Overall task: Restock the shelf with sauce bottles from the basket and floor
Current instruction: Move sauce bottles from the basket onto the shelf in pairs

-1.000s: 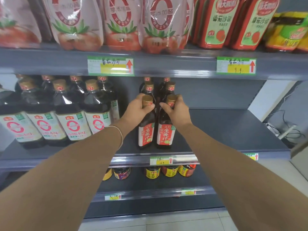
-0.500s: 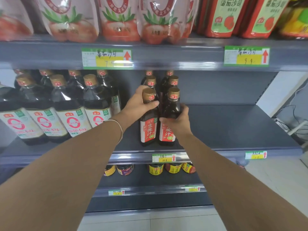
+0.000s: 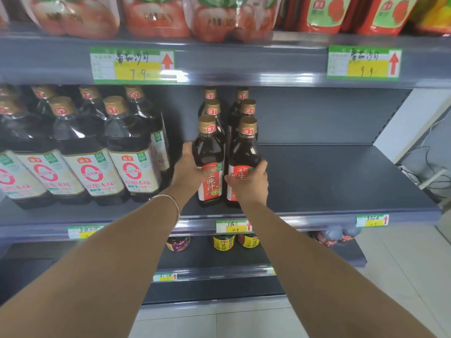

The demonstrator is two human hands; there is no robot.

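Two slim dark sauce bottles with gold caps and red labels stand side by side at the front of the middle shelf point(image 3: 329, 181). My left hand point(image 3: 189, 170) grips the body of the left bottle point(image 3: 210, 152). My right hand point(image 3: 247, 185) grips the lower body of the right bottle point(image 3: 244, 154). Behind them stand several more of the same bottles point(image 3: 212, 107) in two rows. The basket and the floor stock are out of view.
Large soy sauce bottles point(image 3: 129, 152) with white labels fill the shelf's left part. Red tomato sauce pouches point(image 3: 156, 15) sit on the shelf above. Small jars point(image 3: 223, 242) stand on the lower shelf. The middle shelf right of my hands is bare. Cables lie at the far right.
Both hands have slid down from the bottle caps and necks to the bottle bodies. The two front bottles stay upright on the shelf.
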